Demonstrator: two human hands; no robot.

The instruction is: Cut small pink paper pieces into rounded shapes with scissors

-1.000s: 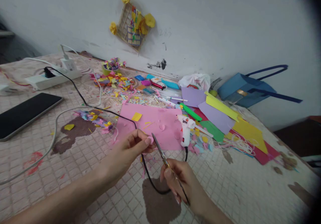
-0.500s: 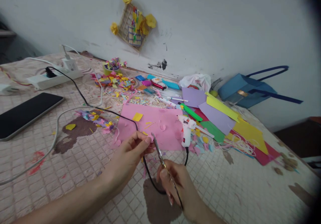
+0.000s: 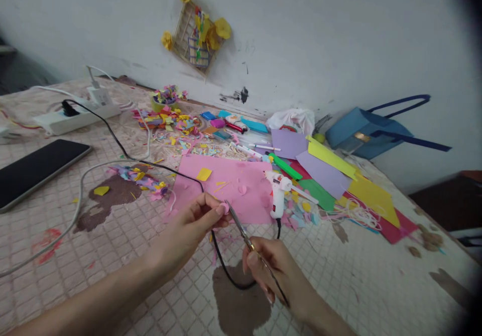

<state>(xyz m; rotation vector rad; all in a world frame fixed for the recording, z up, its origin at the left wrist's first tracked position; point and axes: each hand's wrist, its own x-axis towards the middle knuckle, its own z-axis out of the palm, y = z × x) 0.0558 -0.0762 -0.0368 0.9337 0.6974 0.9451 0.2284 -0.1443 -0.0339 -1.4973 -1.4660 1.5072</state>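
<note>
Between thumb and fingertips, my left hand [image 3: 201, 220] pinches a small pink paper piece [image 3: 225, 207]. My right hand [image 3: 276, 270] is closed on a slim metal tool, which looks like scissors [image 3: 241, 229]; its handles are mostly hidden in my fingers. The tip of the blades lies right beside the pink piece. Beneath and beyond both hands is a sheet of pink paper [image 3: 188, 173], with a yellow paper square [image 3: 204, 174] and thin yellow strips on it. A white glue gun [image 3: 278, 198] lies at the sheet's right edge.
A black cord [image 3: 176, 172] loops under my hands. On the left are a phone [image 3: 41, 168] and a power strip [image 3: 75, 117]. Coloured paper sheets [image 3: 327, 173], string [image 3: 357, 215] and a blue bag [image 3: 365, 132] lie right. Paper scraps [image 3: 169, 120] are heaped at the back.
My right hand has shifted a little right and down, with the scissors. The pink piece shows more clearly at my left fingertips. The whole view has shifted slightly.
</note>
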